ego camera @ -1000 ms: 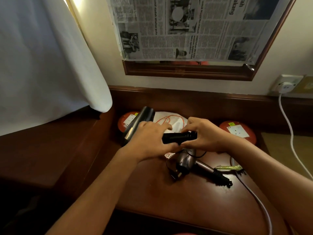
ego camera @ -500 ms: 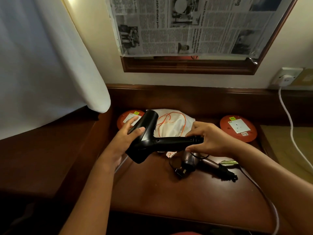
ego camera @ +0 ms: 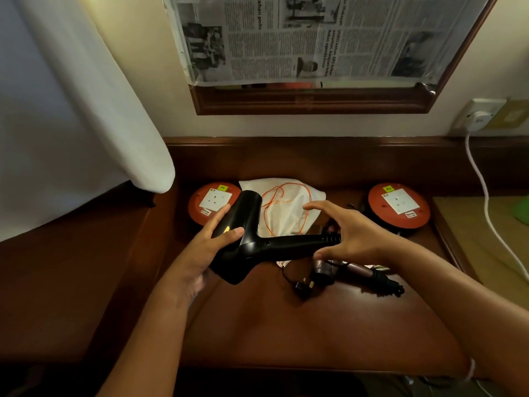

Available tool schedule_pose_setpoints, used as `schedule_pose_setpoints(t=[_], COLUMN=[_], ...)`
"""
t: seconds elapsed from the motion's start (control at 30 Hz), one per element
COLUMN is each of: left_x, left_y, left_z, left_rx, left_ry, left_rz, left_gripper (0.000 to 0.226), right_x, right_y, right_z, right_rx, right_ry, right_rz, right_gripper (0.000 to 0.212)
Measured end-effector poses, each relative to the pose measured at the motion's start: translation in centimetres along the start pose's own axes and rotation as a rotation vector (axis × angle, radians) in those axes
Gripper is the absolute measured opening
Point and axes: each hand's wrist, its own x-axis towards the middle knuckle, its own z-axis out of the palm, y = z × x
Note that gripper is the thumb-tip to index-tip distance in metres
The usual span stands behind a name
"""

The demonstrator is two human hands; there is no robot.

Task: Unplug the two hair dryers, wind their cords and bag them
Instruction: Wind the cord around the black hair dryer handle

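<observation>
The black hair dryer (ego camera: pixel 252 239) was held above the middle of the counter (ego camera: pixel 286 325), its handle pointing right. The left hand (ego camera: pixel 209 247) gripped its barrel; the right hand (ego camera: pixel 352 236) hovered spread wide at the handle's end, holding nothing. The second, bronze-toned hair dryer (ego camera: pixel 343 270) lay beneath, its plug (ego camera: pixel 303 286) free. The white drawstring bag (ego camera: pixel 286 207) lay against the counter's back edge. Judging by this, bagging was in hand; the next move called for opening that bag's mouth.
</observation>
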Motion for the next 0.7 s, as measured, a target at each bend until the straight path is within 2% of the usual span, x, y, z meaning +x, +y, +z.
schedule_pose_setpoints(t=[0.23,0.4,0.6,0.7], left_x=[1.7,2.5,3.2,3.3], left_y=[0.1,1.2,2.0,2.0], left_z=[1.0,1.0,1.2,1.5], left_rx=[-0.047,-0.002,0.042,0.066], left_ry=[0.128,0.202,0.236,0.219], left_rz=[0.069,0.146,0.2,0.19], left_gripper=[0.067,0.056,0.056,0.056], right_x=[1.7,3.3,5.7,6.0], right_y=[-0.1,-0.8,-0.3,-0.1], right_z=[-1.5,-4.1,-5.6,-6.1], right_rx=[-0.118,-0.078,-0.62,-0.707], right_ry=[-0.136,-0.145,-0.191,-0.212], right_rz=[0.053,0.059,0.028,0.088], right_gripper=[0.097,0.063,0.023,0.02])
